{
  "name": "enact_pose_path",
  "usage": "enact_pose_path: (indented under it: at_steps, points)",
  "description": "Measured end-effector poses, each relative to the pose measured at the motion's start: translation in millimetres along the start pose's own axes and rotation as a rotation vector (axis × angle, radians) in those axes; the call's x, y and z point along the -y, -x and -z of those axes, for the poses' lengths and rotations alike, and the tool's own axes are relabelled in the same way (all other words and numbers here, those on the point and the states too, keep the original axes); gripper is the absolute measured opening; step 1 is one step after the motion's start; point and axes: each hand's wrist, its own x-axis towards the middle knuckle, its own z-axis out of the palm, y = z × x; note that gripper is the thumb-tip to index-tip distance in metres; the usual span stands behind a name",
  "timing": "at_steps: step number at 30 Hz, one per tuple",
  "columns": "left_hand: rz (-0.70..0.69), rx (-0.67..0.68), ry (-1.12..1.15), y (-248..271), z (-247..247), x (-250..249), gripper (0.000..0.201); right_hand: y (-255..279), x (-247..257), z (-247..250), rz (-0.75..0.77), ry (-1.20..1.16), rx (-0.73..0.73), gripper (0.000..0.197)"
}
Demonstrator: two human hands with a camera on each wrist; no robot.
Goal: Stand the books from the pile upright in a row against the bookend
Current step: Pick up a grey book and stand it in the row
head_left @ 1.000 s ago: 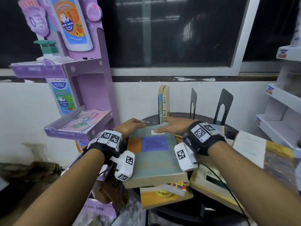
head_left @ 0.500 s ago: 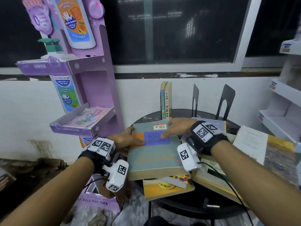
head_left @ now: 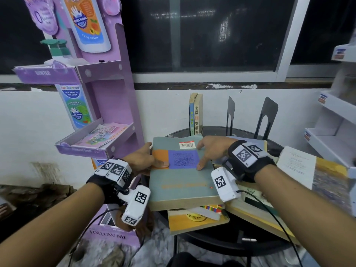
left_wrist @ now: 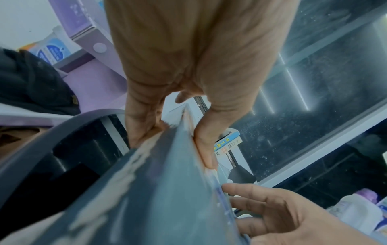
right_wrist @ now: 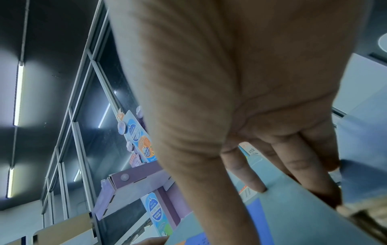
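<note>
A: Left hand (head_left: pixel 141 160) is pinching the grey-green book (head_left: pixel 181 176) at its left edge, thumb on the cover, fingers (left_wrist: pixel 142 126) underneath.

B: Right hand (head_left: pixel 212 151) is clamping the opposite edge, thumb pressing on top. The book is lying atop the pile (head_left: pixel 198 218).

A: The risk I'm seeing: lifting could be dragging loose books off the worktop (head_left: pixel 227 245) rim.

B: Open room is waiting between the standing books (head_left: pixel 196 112) and the bookend (head_left: pixel 230 114).

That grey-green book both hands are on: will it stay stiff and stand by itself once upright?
The grey-green book looks thick, with a broad page edge, so it probably stays stiff and feels fairly heavy. The left hand pinches its side and the right hand spreads over its cover. Upright, it likely stands, though leaning it on the standing books seems safer.
</note>
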Motion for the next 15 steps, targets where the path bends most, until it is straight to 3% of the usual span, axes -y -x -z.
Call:
enact_pose_path:
  at_steps: [7, 12, 15]
  points:
    - [-0.044, -0.005, 0.198, 3, 4, 1, 0.078, 3, 6, 6, 0.048, -0.078, -0.019, 0.073]
    - [-0.126, -0.029, 0.28, 9, 8, -9, 0.066, 4, 8, 11, 0.091, -0.179, -0.072, 0.09]
    - [-0.175, -0.106, 0.353, 9, 15, -14, 0.092, 5, 10, 17, 0.143, -0.215, -0.14, 0.087]
